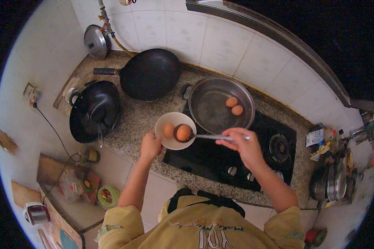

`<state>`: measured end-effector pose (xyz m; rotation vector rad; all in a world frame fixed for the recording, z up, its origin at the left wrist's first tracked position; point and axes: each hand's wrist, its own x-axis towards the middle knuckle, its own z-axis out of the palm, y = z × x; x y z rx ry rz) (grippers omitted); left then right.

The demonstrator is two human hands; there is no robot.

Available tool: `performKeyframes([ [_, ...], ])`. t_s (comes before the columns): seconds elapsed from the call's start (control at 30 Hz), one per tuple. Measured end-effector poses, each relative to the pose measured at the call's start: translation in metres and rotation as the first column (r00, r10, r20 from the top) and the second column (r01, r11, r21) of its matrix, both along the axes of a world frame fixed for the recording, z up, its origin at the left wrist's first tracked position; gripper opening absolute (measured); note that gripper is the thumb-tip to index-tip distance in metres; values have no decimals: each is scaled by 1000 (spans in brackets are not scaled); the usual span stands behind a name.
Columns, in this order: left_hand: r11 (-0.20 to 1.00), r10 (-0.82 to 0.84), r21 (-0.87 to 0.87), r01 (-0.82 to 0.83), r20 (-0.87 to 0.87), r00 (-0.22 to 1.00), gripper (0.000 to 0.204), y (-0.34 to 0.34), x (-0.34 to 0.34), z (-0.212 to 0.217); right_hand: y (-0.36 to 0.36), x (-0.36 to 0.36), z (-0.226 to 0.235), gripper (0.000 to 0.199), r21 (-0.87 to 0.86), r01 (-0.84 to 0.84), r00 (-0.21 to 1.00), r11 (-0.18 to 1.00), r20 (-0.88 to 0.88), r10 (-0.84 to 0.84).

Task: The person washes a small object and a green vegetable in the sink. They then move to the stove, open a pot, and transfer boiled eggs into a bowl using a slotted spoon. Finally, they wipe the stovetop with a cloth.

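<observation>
My left hand grips the rim of a white bowl, held over the counter beside the stove. Inside the bowl rests one brown egg. My right hand is closed round the long light handle of a ladle. Its dark head is over the bowl and carries a second brown egg. Behind the ladle, a wide metal pan sits on the left part of the stove. Two brown eggs lie at the right side of that pan.
A black frying pan and a black wok with a utensil in it stand on the granite counter to the left. The black gas stove has a bare burner at right. Stacked pots stand far right.
</observation>
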<state>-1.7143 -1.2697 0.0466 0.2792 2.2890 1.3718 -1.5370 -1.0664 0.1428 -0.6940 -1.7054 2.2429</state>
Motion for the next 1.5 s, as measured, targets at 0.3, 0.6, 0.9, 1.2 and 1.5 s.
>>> performKeyframes([
  [0.3,998,-26,-66,24,-31,999,20,0,3,-8,-30,10,-15,22,864,-380,853,329,190,486],
  [0.6,1000,6,11,-5,-46,999,17,0,11,-13,-3,36,3,23,991,-124,876,54,84,475],
  [0.9,998,-4,62,3,19,1000,14,-3,22,-16,91,37,5,20,979,-143,984,143,156,-83],
  [1.2,994,3,105,-6,27,1000,15,-11,26,-34,104,38,-13,20,948,-285,958,143,284,25],
  [1.5,999,31,27,-34,82,996,15,-16,34,-35,109,57,-5,18,851,-260,966,456,234,114],
])
